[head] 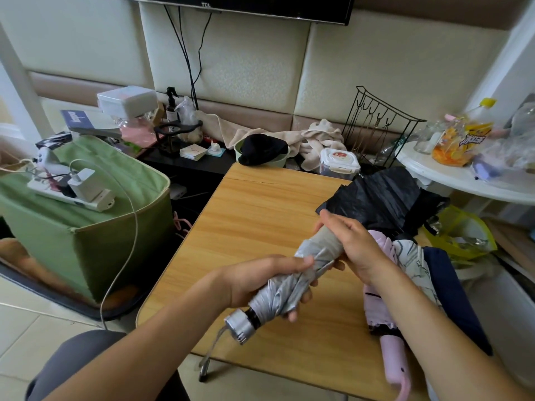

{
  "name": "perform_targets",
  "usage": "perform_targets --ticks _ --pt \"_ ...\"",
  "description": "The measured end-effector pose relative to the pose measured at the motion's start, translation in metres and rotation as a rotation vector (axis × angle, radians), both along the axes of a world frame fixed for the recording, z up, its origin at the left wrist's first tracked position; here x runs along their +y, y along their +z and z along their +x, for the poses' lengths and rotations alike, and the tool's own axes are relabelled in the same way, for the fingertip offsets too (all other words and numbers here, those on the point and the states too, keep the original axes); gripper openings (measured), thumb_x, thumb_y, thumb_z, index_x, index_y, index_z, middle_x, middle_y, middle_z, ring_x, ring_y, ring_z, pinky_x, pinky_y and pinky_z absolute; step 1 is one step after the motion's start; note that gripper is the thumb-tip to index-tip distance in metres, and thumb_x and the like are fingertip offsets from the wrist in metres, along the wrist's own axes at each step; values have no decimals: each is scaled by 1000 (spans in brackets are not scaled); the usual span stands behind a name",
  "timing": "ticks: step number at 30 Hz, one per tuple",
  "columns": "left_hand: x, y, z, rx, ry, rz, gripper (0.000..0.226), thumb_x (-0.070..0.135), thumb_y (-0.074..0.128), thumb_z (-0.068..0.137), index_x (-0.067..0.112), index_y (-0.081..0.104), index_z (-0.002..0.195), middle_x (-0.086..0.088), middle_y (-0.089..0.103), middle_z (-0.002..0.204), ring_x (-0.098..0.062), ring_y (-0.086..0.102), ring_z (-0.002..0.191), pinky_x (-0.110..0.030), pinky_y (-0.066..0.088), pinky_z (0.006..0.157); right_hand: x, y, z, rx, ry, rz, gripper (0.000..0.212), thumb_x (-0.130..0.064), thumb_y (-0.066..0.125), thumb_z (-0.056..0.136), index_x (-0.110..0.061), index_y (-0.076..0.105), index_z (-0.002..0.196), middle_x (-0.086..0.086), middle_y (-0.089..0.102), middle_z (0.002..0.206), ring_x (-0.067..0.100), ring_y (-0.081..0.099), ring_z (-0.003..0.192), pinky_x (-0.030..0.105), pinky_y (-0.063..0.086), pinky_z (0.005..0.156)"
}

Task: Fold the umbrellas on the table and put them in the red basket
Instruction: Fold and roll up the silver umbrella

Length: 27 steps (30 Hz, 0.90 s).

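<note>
A person seated at a wooden table works a silver-grey umbrella with both hands, holding it above the tabletop with its handle end pointing back toward them. The left hand wraps around the gathered canopy just above the silver handle, fingers curled under the folds and thumb pinching a pleat on top. The right hand closes over the upper, tan-coloured end of the same umbrella, palm down, fingers curved round it. A grey wrist cord dangles from the handle past the table's near edge.

Along the right side of the table lie other umbrellas: a black one with its canopy loose and spread, a pink one with its handle reaching toward the person, a white patterned one beside it, and a navy one at the table's edge. A green fabric box carrying a power strip stands on the left.
</note>
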<state>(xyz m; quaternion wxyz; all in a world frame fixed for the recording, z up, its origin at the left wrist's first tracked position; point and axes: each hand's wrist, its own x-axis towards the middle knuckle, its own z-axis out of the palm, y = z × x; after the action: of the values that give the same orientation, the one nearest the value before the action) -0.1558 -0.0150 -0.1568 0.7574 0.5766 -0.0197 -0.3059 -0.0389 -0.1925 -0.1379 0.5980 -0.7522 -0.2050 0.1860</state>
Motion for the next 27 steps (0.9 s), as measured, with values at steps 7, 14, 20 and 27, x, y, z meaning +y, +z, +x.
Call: perform_targets --ticks 7,14,20,27 --pt "-6 -7 17 -19 624 -196 71 60 44 101 1 57 139 -17 70 127 -34 66 122 -46 48 109 20 -10 -24 375 107 -41 72 -77 48 90 -13 67 120 7 75 107 26 70 99 42 53 94" --pt "-10 -11 22 -11 808 -41 66 70 44 97 16 66 128 -5 79 102 -22 76 89 -43 60 80 26 -8 -28 396 249 -84 54 -54 63 93 -12 66 126 11 77 114 25 74 89 32 58 61" --pt "6 -12 28 11 818 27 56 66 51 97 17 72 116 -2 77 102 -23 65 101 -41 50 98 22 -18 -21 -111 144 -110 28 -37 81 89 -25 72 113 2 72 91 24 64 66 37 53 52" --pt "18 -10 18 -477 1319 954 33 41 48 100 14 45 118 -1 36 118 -18 34 112 -41 36 102 5 -12 -4 -476 160 -371 41 -39 85 84 -32 71 122 -12 75 99 10 71 72 35 61 66"
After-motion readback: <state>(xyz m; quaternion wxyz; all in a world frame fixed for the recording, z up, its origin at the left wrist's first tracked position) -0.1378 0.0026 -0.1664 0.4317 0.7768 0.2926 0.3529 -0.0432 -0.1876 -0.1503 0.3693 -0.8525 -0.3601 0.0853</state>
